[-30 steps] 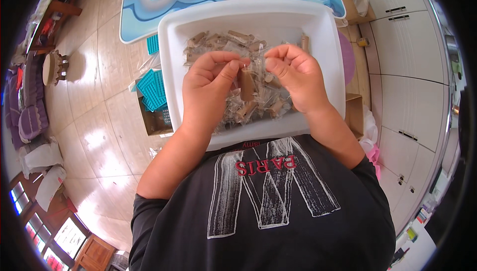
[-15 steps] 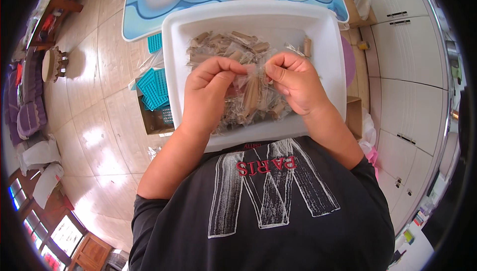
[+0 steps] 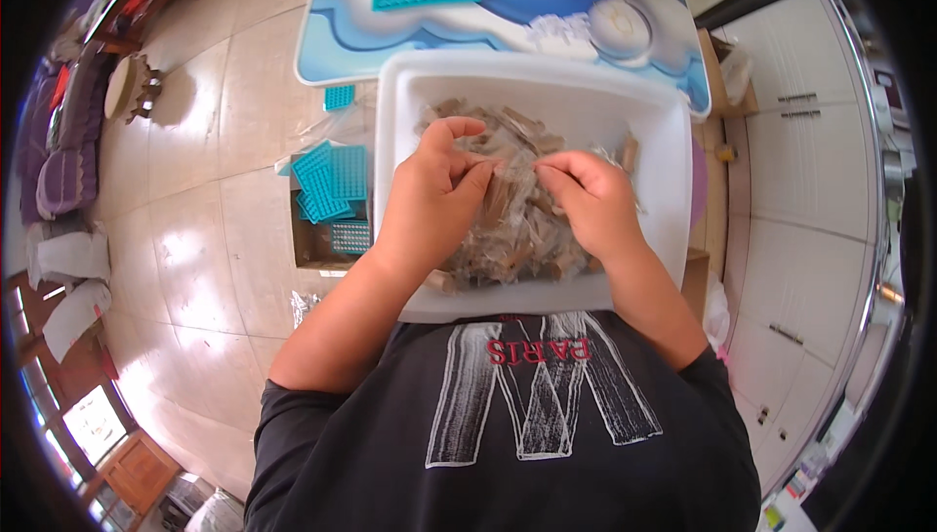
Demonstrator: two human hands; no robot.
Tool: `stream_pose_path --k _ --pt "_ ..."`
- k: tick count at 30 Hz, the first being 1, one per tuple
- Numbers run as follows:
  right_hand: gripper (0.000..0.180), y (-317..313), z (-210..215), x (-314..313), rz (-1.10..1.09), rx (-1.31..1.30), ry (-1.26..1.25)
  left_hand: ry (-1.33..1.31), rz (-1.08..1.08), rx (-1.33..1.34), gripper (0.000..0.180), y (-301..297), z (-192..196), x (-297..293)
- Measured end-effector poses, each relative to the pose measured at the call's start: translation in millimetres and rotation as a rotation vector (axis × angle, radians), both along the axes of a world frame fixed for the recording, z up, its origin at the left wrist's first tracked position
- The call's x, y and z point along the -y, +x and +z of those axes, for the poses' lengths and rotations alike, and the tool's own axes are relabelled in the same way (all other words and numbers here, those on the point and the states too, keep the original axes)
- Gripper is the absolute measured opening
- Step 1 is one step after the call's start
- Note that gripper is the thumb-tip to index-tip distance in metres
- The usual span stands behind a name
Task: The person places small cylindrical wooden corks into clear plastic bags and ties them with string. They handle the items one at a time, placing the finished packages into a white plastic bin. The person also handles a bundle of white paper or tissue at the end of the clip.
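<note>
**Both hands deep in the white tub**

Head view: the left hand [image 3: 429,202] and right hand [image 3: 590,202] pinched a clear crinkly plastic wrapper [image 3: 512,215] over the heap of brown stick-shaped pieces [image 3: 508,239] inside the white rectangular plastic tub [image 3: 654,239]. Teal perforated plastic grids [image 3: 332,181] lay on the floor beside it.

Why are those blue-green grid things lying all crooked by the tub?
The teal grid trays sit jumbled and tilted in an open cardboard box on the floor, left of the white tub. Both hands pinch a clear wrapper over the tub. Nothing looks spilled or broken.
</note>
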State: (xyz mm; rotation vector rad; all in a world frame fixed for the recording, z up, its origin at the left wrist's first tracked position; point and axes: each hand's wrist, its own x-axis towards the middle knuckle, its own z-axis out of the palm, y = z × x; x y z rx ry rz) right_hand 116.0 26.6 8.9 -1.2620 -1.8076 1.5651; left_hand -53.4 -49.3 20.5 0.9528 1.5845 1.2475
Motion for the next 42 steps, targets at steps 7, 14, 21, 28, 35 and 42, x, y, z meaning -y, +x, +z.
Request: stream_pose_path --k 7,14,21,28,35,42 --pt "0.019 40 14 -27 -0.223 -0.202 0.14 0.279 0.348 -0.532 0.03 -105 -2 -53" --pt "0.015 163 -3 -71 -0.836 -0.024 0.304 0.173 0.574 -0.481 0.033 -243 -56 -155" --pt "0.02 291 -111 -23 -0.654 0.518 0.235 0.156 0.62 0.029 0.037 -286 -46 -244" --pt "0.032 161 -15 -3 -0.684 -0.064 -0.034 0.259 0.585 0.513 0.033 -331 -54 -297" --pt "0.027 152 -8 2 -0.525 0.247 0.016 0.218 0.586 0.49 0.036 -329 -49 -321" --pt "0.027 141 -1 3 -0.526 0.227 0.014 0.23 0.503 0.572 0.037 -355 -62 -338"
